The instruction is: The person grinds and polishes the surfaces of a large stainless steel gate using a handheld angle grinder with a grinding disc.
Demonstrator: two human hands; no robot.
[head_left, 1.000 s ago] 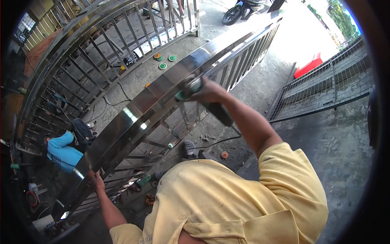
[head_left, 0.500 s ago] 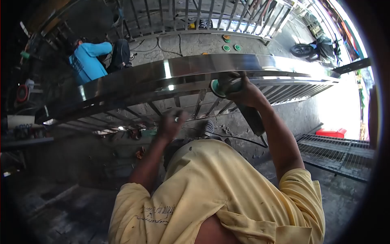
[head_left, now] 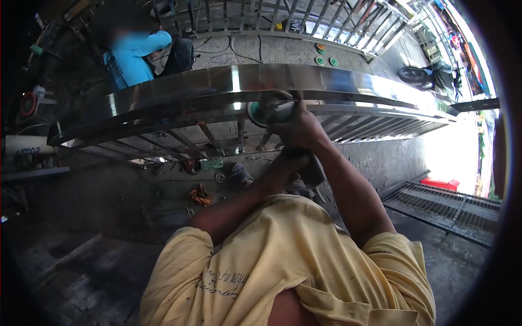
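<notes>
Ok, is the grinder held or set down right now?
Held: the grinder has the right hand around its front and the left hand at its rear.

Yellow shirt (head_left: 283, 239): script, unclear | pale object (head_left: 26, 144): characters, unclear | dark item (head_left: 295, 26): "HAN", partly legible

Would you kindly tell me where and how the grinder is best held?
Probably by its long body, from the wearer's side: the grinder's body points back toward the shirt, while the green disc sits at the far end, by the rail. That length suits two hands: right hand near the head, left hand lower down.
</notes>
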